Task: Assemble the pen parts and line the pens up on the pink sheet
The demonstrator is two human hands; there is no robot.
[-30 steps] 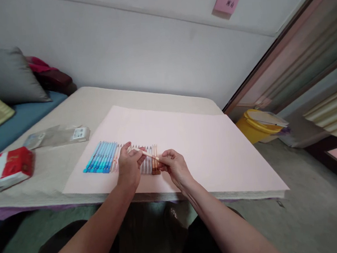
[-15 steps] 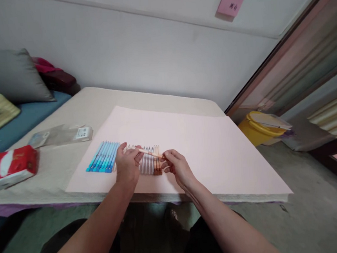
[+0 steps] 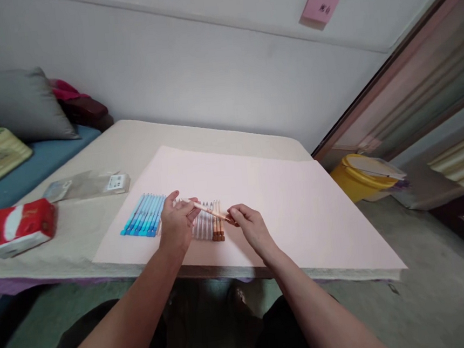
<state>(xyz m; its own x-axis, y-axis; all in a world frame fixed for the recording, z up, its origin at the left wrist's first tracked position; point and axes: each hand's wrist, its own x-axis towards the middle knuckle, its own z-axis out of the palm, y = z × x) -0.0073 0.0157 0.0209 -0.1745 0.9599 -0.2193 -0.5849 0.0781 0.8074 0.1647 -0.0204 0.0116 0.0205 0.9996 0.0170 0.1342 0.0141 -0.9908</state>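
A slim cream pen with a copper-brown end is held between my two hands above the pink sheet. My left hand pinches its pale end, and my right hand grips the brown end between thumb and fingers. Below it, pens lie side by side in a row. Several blue pens are at the left, several pale grey pens in the middle, partly behind my left hand, and a few brown-ended pens at the right.
A red tissue pack and a clear plastic sleeve lie on the cloth-covered table at the left. A grey cushion rests on a blue seat. To the right of the table stands a yellow bin.
My right hand has shifted slightly right, and the pen's brown end is a little lower, showing more of the brown-ended pens beneath. Both hands keep hold of the pen.
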